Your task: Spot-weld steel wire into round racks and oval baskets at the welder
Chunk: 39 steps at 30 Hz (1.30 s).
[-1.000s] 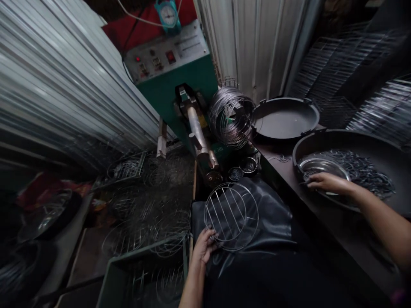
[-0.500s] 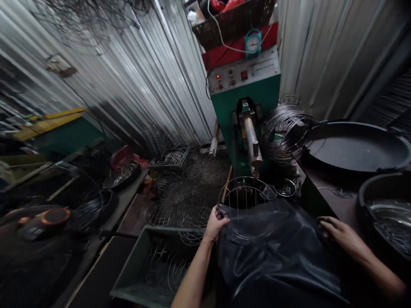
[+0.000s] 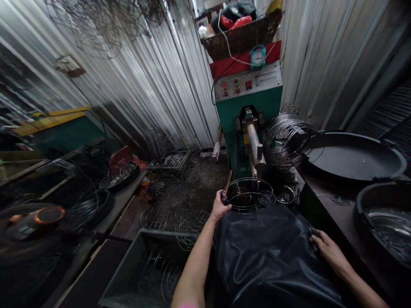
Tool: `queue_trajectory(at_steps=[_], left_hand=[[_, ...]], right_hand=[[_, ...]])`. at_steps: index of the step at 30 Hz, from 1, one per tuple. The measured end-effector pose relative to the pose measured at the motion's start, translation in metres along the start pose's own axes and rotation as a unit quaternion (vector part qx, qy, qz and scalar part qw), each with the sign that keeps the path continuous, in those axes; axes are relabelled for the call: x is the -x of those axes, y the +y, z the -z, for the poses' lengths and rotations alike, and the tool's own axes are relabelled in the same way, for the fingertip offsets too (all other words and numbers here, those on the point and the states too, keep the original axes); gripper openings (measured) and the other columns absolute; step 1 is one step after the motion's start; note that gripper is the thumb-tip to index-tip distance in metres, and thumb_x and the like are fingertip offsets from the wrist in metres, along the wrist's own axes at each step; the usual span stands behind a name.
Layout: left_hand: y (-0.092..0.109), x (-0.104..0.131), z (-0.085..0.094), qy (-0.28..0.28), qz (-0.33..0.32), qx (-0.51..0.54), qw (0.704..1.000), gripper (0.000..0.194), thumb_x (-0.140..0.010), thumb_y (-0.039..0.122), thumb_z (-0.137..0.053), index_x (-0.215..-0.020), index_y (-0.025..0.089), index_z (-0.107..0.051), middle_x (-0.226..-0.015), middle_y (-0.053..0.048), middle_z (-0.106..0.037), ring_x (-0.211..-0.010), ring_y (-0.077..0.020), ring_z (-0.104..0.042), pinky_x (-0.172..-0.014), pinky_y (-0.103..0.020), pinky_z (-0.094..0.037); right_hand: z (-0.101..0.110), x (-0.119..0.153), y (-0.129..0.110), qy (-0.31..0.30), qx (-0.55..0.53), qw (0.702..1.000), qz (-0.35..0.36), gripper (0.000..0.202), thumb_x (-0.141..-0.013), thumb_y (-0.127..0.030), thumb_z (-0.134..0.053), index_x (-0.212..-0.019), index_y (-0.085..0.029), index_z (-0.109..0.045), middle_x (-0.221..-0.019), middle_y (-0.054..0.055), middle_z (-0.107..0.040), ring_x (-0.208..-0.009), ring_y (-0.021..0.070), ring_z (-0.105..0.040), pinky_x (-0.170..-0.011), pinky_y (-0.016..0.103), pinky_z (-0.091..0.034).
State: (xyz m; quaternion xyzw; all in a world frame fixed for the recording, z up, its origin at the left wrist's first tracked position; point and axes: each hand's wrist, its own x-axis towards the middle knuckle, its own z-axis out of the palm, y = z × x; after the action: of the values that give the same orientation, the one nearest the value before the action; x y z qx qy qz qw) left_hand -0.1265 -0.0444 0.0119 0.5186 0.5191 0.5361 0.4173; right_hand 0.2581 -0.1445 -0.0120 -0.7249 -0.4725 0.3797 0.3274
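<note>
A round wire frame [image 3: 248, 209] of thin metal rings and cross wires is pinched at its left rim by my left hand [image 3: 221, 208]. The frame is roughly level, under the metal arm and electrode tip [image 3: 257, 173] of a green spot welding machine [image 3: 224, 111]. Whether the tip touches the wire I cannot tell. My right hand [image 3: 327, 250] is at the right edge of the black apron [image 3: 266, 252] over my lap. Its fingers are curled together, with something small and dark at the fingertips that I cannot make out.
A green crate [image 3: 123, 267] with wire pieces stands at left, below a heap of wire frames [image 3: 173, 192]. Coiled wire [image 3: 285, 139] hangs beside the machine. On the right are a wide black tray [image 3: 356, 158] and a black basin [image 3: 364, 201] holding small metal pieces.
The wire frame has gone from tilted up to nearly level under the welder's tip. My right hand has moved left to the apron's edge, its fingers drawn together. The view has shifted slightly.
</note>
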Motion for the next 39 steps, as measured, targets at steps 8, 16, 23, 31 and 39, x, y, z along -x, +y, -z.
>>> queue_trajectory(at_steps=[8,16,23,31,39], left_hand=[[-0.027,-0.001,-0.016,0.084,0.061,0.134,0.985,0.060,-0.047,0.015,-0.074,-0.100,0.020,-0.045,-0.080,0.003,-0.048,-0.073,-0.0098,-0.050,-0.075,-0.026,-0.043],[-0.027,0.024,-0.020,0.043,0.146,0.219,0.964,0.058,-0.050,0.020,-0.073,-0.101,0.022,-0.045,-0.083,0.003,-0.047,-0.067,-0.0090,-0.050,-0.059,-0.025,-0.048],[-0.012,0.035,-0.030,0.063,0.178,0.247,0.950,0.056,-0.051,0.022,-0.072,-0.101,0.021,-0.047,-0.083,0.003,-0.047,-0.065,-0.0074,-0.049,-0.055,-0.022,-0.047],[0.012,0.029,-0.041,0.125,0.209,0.277,0.929,0.051,-0.053,0.027,-0.068,-0.098,0.020,-0.046,-0.070,0.006,-0.045,-0.054,-0.0054,-0.043,-0.044,-0.016,-0.036],[0.037,0.002,-0.055,0.182,0.273,0.280,0.903,0.041,-0.047,0.028,-0.075,-0.072,0.018,-0.044,-0.057,0.009,-0.037,-0.042,-0.0015,-0.032,-0.037,-0.015,-0.019]], right_hand=[[0.007,-0.004,0.006,-0.035,-0.183,0.978,-0.097,0.032,-0.055,-0.041,-0.062,-0.072,-0.015,-0.057,-0.051,-0.001,-0.053,-0.045,0.0098,-0.045,-0.042,0.021,-0.035],[0.000,-0.014,0.016,-0.015,-0.284,0.950,-0.131,0.031,-0.049,-0.035,-0.071,-0.068,-0.015,-0.058,-0.056,0.000,-0.055,-0.044,0.0067,-0.043,-0.039,0.018,-0.035],[0.001,-0.015,0.012,-0.054,-0.275,0.952,-0.125,0.035,-0.048,-0.040,-0.075,-0.066,-0.013,-0.060,-0.048,-0.001,-0.051,-0.041,0.0055,-0.040,-0.036,0.017,-0.030],[0.004,-0.013,0.006,-0.042,-0.322,0.936,-0.137,0.034,-0.046,-0.035,-0.077,-0.068,-0.014,-0.062,-0.056,0.003,-0.057,-0.043,0.0061,-0.040,-0.035,0.018,-0.032],[0.000,-0.012,-0.003,-0.015,-0.292,0.953,-0.081,0.034,-0.053,-0.039,-0.073,-0.076,-0.017,-0.061,-0.064,0.004,-0.060,-0.047,0.0097,-0.045,-0.038,0.021,-0.037]])
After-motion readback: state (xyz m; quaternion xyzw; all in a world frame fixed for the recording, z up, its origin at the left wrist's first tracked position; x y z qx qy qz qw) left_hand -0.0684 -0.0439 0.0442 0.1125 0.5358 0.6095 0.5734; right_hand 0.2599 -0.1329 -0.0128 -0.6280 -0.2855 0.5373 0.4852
